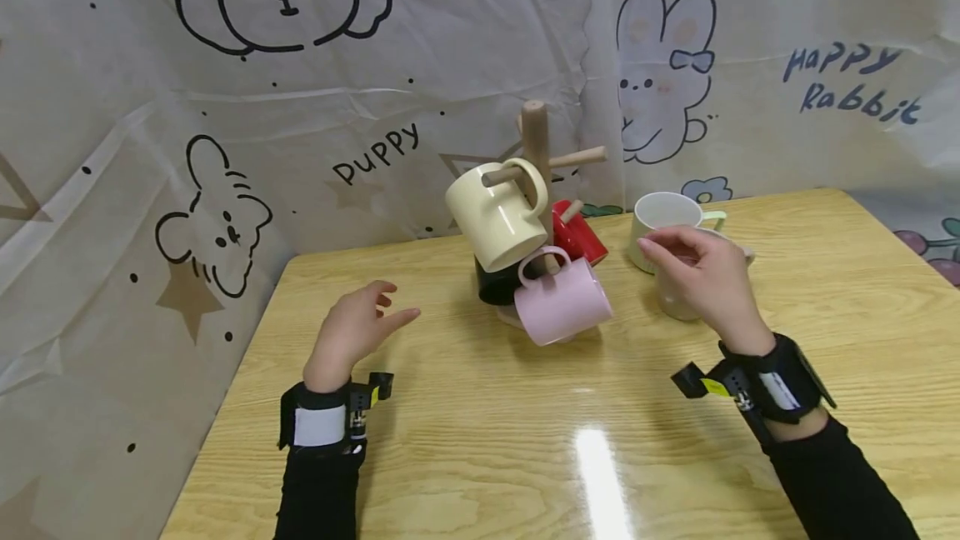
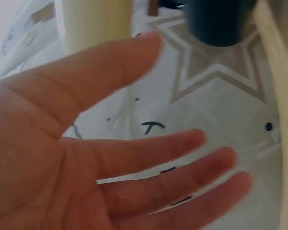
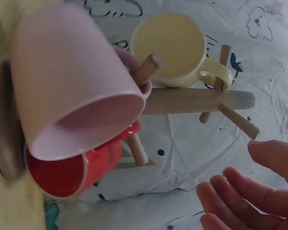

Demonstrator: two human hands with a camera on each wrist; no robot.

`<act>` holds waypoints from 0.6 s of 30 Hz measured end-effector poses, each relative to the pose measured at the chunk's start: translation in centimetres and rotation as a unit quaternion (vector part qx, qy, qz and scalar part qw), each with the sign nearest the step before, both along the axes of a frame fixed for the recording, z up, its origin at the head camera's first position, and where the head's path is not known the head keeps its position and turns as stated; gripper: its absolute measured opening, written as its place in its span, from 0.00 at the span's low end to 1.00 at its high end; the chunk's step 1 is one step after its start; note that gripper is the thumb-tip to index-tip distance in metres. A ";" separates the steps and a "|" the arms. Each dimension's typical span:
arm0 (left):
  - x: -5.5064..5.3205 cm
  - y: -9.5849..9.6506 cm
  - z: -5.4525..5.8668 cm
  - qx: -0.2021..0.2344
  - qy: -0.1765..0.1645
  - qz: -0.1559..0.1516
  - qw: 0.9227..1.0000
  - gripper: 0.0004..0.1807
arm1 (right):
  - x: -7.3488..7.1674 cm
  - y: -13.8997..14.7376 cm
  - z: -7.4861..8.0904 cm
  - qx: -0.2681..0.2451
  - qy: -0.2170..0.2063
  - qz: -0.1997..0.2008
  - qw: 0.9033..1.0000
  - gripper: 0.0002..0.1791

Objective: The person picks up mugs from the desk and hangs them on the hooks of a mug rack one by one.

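On the cloth (image 1: 465, 48) behind the tabletop (image 1: 465, 440), handwritten-style "PUPPY" (image 1: 375, 153) stands above the far edge, toward the left corner; "Happy Rabbit" (image 1: 855, 83) stands above the far right corner.

head view bright | glare on table (image 1: 465, 457) | wrist views dimmer, softer

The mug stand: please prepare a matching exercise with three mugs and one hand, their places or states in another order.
1. Cream mug
2. Left hand
3. Pink mug
4. Greenish-handled mug

A. Stands on the table
B. Hangs on an upper peg
C. Hangs on a lower peg
D. Fingers apart, holding nothing

Pairs: 1-B; 2-D; 3-C; 4-A
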State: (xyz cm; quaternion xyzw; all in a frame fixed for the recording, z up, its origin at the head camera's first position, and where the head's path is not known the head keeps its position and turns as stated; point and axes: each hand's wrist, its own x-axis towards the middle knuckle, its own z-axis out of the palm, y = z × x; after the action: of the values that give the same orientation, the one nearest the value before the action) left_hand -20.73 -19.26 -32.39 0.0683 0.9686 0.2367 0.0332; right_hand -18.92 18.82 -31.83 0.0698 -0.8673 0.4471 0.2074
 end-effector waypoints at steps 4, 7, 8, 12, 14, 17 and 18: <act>0.1 0.3 -0.3 -0.071 -0.054 -0.006 0.996 0.35 | -1.4 -1.3 1.8 0.050 0.099 -0.010 0.994 0.20; 0.2 0.3 -0.3 -0.090 -0.075 -0.009 0.993 0.35 | -3.2 -2.2 3.8 0.078 0.131 0.013 0.988 0.22; 0.2 0.3 -0.3 -0.093 -0.075 -0.011 0.993 0.35 | -3.8 -2.5 4.4 0.088 0.129 0.021 0.987 0.22; 0.2 0.3 -0.2 -0.089 -0.053 -0.014 0.994 0.35 | -6.3 -3.1 5.9 0.129 0.099 0.056 0.985 0.21; 0.2 0.4 0.0 -0.084 -0.037 -0.016 0.996 0.35 | -7.2 -3.3 6.0 0.148 0.106 0.064 0.981 0.19; 0.2 0.5 0.0 -0.081 -0.023 -0.019 0.996 0.34 | -8.2 -3.2 5.8 0.154 0.129 0.072 0.977 0.17; 0.2 0.5 0.1 -0.080 -0.020 -0.019 0.996 0.34 | -8.4 -3.1 5.7 0.152 0.137 0.075 0.976 0.17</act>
State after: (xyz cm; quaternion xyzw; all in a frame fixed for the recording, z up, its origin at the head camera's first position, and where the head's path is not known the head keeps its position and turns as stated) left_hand -20.51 -18.71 -32.33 0.0793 0.9821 0.1589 0.0621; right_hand -27.34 15.69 -26.12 0.2256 -0.8807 0.3108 0.2772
